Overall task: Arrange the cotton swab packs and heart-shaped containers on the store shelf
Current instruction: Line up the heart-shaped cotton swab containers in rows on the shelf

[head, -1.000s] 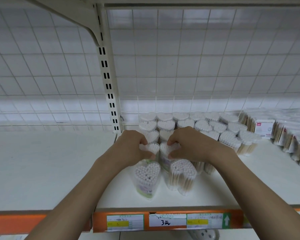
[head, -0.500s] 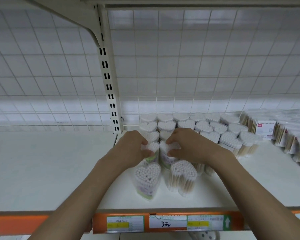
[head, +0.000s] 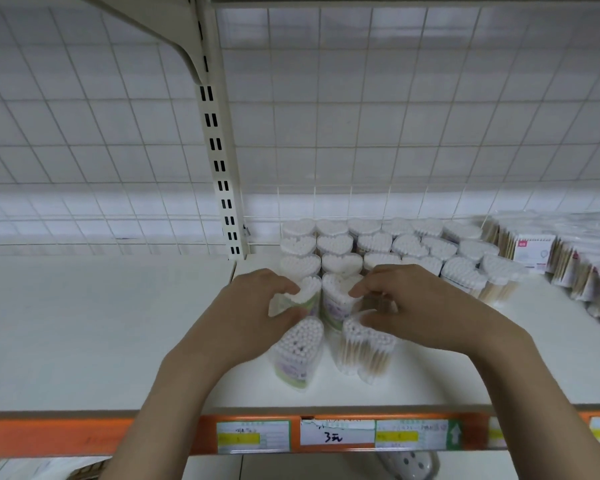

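Am gripping fourth-row heart container with left hand, fingers curled round its left side. Right hand pinching neighbouring heart container. Since a second ago both hands shifting slightly back, nudging pair toward rear block of heart containers on shelf. Two front containers sitting loose, skewed, probably next. Cotton swab packs lying at right, untouched. Price strip below.
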Available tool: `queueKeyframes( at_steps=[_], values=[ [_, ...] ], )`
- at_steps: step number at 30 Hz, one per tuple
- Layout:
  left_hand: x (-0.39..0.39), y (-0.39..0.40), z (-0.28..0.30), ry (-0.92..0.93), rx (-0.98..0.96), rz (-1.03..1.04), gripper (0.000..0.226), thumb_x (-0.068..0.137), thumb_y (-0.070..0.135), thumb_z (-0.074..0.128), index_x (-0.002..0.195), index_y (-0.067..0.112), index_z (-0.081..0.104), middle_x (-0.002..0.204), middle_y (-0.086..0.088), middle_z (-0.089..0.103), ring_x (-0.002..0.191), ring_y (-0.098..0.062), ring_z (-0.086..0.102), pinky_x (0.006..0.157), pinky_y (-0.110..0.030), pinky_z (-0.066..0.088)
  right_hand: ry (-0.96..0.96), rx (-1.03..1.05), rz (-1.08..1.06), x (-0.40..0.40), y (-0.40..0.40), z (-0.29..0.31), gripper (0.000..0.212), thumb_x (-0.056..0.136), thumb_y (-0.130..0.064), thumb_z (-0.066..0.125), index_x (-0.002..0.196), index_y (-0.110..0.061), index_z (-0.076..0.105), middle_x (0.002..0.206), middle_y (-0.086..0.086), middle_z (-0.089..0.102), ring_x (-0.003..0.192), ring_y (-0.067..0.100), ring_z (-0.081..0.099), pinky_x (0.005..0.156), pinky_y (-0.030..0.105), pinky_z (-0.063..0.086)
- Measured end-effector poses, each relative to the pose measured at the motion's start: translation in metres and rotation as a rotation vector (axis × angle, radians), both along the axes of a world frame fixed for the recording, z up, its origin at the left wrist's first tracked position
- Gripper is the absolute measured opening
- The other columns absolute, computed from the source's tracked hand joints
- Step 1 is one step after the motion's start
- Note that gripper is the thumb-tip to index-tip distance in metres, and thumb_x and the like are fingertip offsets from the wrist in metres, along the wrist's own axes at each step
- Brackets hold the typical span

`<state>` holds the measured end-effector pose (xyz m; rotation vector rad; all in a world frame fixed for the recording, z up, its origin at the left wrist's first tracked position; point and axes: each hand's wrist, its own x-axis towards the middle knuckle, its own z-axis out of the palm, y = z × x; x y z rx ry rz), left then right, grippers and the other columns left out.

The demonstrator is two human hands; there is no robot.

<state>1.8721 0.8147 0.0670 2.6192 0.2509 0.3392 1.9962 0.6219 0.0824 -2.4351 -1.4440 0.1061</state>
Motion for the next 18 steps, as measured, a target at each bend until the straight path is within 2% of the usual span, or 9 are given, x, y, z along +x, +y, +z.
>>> queueKeyframes(
  at_steps=[2,6,9,12,14,16,18],
  values=[
    [-0.006,-0.003,-0.003,0.001,-0.022,-0.028,0.036,0.085,0.045,0.058,0.118,0.029,0.06,0.112,0.015,0.057,0.102,-0.002,0.051,0.088,-0.019,0.042,0.036,-0.043,0.028,-0.002,-0.007,0.0,0.038,0.086,-0.027,0.061,0.124,-0.029,0.058,0.091,-0.03,0.043,0.079,-0.014,0.043,0.07,0.008,0.032],
    [-0.016,-0.007,-0.01,-0.006,-0.087,-0.042,0.031,0.088,0.041,0.055,0.117,0.029,0.061,0.112,0.019,0.057,0.1,0.004,0.051,0.085,-0.012,0.04,0.131,-0.123,0.04,-0.005,-0.013,-0.006,0.05,0.083,-0.026,0.063,0.13,-0.038,0.049,0.128,-0.025,0.044,0.099,-0.012,0.038,0.076,0.005,0.03],
    [-0.022,-0.01,-0.016,0.021,-0.091,-0.065,0.03,0.088,0.038,0.055,0.117,0.029,0.061,0.114,0.02,0.056,0.105,0.003,0.05,0.092,-0.018,0.042,0.142,-0.135,0.035,-0.007,-0.013,-0.01,0.056,0.081,-0.023,0.064,0.132,-0.04,0.047,0.133,-0.024,0.043,0.092,-0.016,0.037,0.074,0.008,0.031],
    [-0.027,-0.013,-0.019,0.043,-0.108,-0.078,0.044,0.084,0.045,0.059,0.126,0.033,0.054,0.121,0.023,0.052,0.112,0.003,0.047,0.098,-0.021,0.04,0.141,-0.181,0.023,-0.011,-0.016,-0.008,0.063,0.081,-0.02,0.064,0.136,-0.041,0.041,0.136,-0.024,0.039,0.096,-0.012,0.036,0.079,0.01,0.032],
    [-0.029,-0.015,-0.019,0.039,-0.106,-0.076,0.054,0.08,0.051,0.063,0.129,0.032,0.052,0.123,0.023,0.05,0.111,0.003,0.047,0.098,-0.02,0.039,0.135,-0.196,0.021,-0.015,-0.018,-0.006,0.065,0.082,-0.019,0.065,0.138,-0.041,0.039,0.132,-0.024,0.039,0.101,-0.009,0.034,0.08,0.008,0.032],
    [-0.03,-0.018,-0.019,0.032,-0.09,-0.072,0.056,0.08,0.05,0.064,0.131,0.032,0.05,0.125,0.022,0.048,0.109,0.003,0.046,0.096,-0.018,0.037,0.132,-0.188,0.003,-0.018,-0.018,-0.006,0.063,0.083,-0.021,0.066,0.137,-0.04,0.04,0.117,-0.026,0.042,0.091,-0.009,0.039,0.075,0.006,0.034],
    [-0.03,-0.019,-0.019,0.018,-0.088,-0.061,0.053,0.082,0.045,0.063,0.132,0.032,0.049,0.126,0.022,0.047,0.106,0.003,0.044,0.094,-0.016,0.036,0.144,-0.133,-0.027,-0.021,-0.016,-0.008,0.047,0.082,-0.024,0.069,0.123,-0.04,0.052,0.096,-0.028,0.044,0.079,-0.007,0.044,0.069,0.009,0.036]
  ],
)
